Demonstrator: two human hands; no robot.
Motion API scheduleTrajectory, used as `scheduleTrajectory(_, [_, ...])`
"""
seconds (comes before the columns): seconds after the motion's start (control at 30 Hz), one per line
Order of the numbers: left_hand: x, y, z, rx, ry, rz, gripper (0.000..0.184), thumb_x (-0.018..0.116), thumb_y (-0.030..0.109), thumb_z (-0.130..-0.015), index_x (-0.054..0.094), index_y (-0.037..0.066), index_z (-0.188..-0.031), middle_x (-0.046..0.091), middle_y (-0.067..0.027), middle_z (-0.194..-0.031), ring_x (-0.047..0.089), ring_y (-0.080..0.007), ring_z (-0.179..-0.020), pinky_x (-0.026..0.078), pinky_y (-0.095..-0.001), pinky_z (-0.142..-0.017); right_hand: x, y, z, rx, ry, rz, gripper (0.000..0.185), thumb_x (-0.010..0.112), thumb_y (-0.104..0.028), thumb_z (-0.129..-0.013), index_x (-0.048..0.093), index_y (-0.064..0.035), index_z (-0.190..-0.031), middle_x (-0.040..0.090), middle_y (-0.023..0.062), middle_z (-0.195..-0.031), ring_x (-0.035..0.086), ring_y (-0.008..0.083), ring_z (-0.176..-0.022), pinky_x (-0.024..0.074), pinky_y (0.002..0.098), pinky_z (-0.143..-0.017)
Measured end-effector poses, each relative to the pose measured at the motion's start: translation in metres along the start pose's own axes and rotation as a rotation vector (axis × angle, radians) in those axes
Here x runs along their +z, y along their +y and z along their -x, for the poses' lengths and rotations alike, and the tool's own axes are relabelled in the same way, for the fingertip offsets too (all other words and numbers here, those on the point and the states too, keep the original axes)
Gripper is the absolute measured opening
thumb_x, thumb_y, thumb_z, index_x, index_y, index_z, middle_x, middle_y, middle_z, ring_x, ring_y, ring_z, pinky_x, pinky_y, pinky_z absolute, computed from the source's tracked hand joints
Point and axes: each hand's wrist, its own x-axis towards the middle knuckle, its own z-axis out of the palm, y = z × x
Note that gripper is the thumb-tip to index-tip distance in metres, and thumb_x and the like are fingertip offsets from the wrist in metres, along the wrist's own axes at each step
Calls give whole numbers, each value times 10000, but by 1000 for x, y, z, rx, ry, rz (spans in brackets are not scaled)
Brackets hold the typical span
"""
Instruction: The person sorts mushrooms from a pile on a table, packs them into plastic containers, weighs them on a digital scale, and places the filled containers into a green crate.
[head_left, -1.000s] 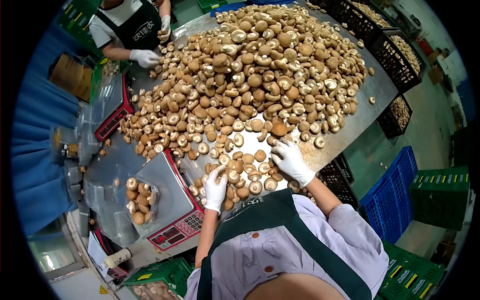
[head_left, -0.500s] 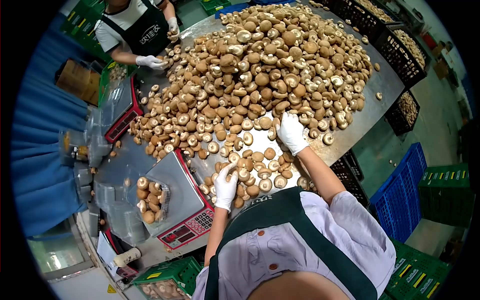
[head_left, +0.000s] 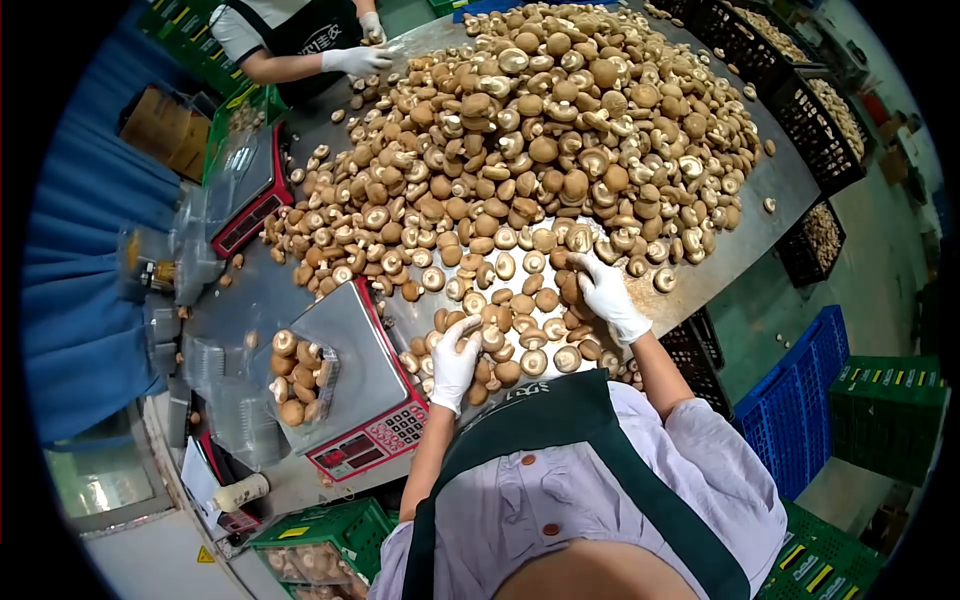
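My left hand (head_left: 455, 366), in a white glove, rests at the near edge of a loose group of brown shiitake mushrooms (head_left: 507, 372). Its thumb and fingers are curved and apart, with a pale-stemmed mushroom (head_left: 492, 338) at the fingertips. On the other side of this group, my gloved right hand (head_left: 612, 300) has its fingers stretched out and slightly bent. They lie against mushrooms (head_left: 571, 289) close to the big heap (head_left: 560, 130); the fingertips' undersides are hidden. Left of my left hand, a clear tray of mushrooms (head_left: 300, 378) sits on a red-rimmed scale (head_left: 365, 360).
Another person's gloved hand (head_left: 357, 61) is at the heap's far left. A second scale (head_left: 250, 205) and stacked clear trays (head_left: 240, 425) stand on the left. Black crates (head_left: 820, 120) line the right edge; a blue pallet (head_left: 790, 400) and green crates (head_left: 885, 420) stand beyond.
My right hand has drawn back from the heap, toward me and to the right, with mushrooms shifting nearer beside it. My left hand has barely moved. The other person's hand has shifted.
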Motion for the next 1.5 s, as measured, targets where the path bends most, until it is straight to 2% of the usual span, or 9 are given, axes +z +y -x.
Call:
scheduleTrajectory(0.3, [2, 6, -1, -143, -92, 317, 266, 573, 61, -883, 612, -36, -1128, 655, -86, -1059, 596, -139, -985, 460, -242, -867, -14, -14, 3, -51, -143, 101, 521, 683, -30, -692, 572, -34, -1201, 611, 193, -1153, 582, 327, -1089, 454, 346, -949])
scheduleTrajectory(0.47, [12, 7, -5, -254, -260, 593, 399, 573, 90, -896, 501, -26, -1270, 603, -130, -1160, 584, -150, -1009, 461, -248, -869, -8, -55, 2, 161, -179, -186, 472, 691, -97, -732, 598, -65, -1194, 641, 116, -1156, 622, 206, -1055, 492, 308, -920])
scheduleTrajectory(0.63, [27, 20, 0, -400, -381, 782, 510, 577, 236, -928, 432, -30, -1339, 506, -121, -1285, 490, -164, -1171, 423, -266, -941, 18, -79, 13, -80, -352, -269, 408, 626, -117, -819, 577, -79, -1222, 651, 127, -1128, 645, 182, -971, 502, 293, -850])
scheduleTrajectory(0.73, [23, 25, 0, -427, -352, 802, 484, 560, 239, -938, 450, -21, -1331, 513, -111, -1277, 515, -165, -1146, 437, -268, -930, 24, -44, -6, -293, 176, 135, 364, 667, -99, -761, 596, -73, -1117, 632, 128, -1060, 597, 264, -936, 483, 361, -821])
scheduleTrajectory(0.87, [23, 8, -2, -395, -236, 897, 491, 533, 238, -950, 418, -12, -1357, 528, -96, -1272, 554, -171, -1099, 478, -283, -880, 6, -18, -31, -138, 216, 759, 430, 673, -90, -736, 547, -46, -1145, 561, 141, -1184, 536, 314, -1005, 473, 395, -849])
scheduleTrajectory(1.03, [14, 2, -1, -363, -284, 1006, 434, 459, 259, -983, 431, -4, -1328, 567, -92, -1206, 607, -151, -960, 524, -279, -821, 5, 19, -43, -225, 243, 524, 361, 660, -125, -773, 602, -77, -1127, 624, 136, -1075, 592, 305, -879, 502, 372, -784])
scheduleTrajectory(1.2, [10, 14, 2, -303, -177, 1027, 467, 445, 232, -992, 357, 0, -1388, 537, -102, -1259, 553, -184, -1118, 476, -304, -934, 18, -2, -43, -109, 147, 178, 325, 651, -173, -836, 621, -29, -1126, 643, 180, -1081, 613, 317, -997, 483, 355, -862])
scheduleTrajectory(1.43, [0, 11, 3, -100, 40, 809, 544, 536, 295, -955, 381, 17, -1395, 476, -84, -1343, 413, -170, -1264, 287, -284, -1076, 49, 18, -48, -306, 84, 387, 276, 630, -162, -838, 630, -5, -1064, 641, 193, -1056, 591, 365, -990, 462, 408, -884])
scheduleTrajectory(1.5, [-14, 16, 5, -112, 33, 925, 553, 607, 212, -916, 382, 12, -1380, 523, -63, -1264, 502, -127, -1134, 413, -237, -936, 51, 22, -48, -273, 49, 402, 302, 624, -148, -840, 608, -5, -1106, 607, 189, -1148, 558, 356, -1072, 431, 394, -941])
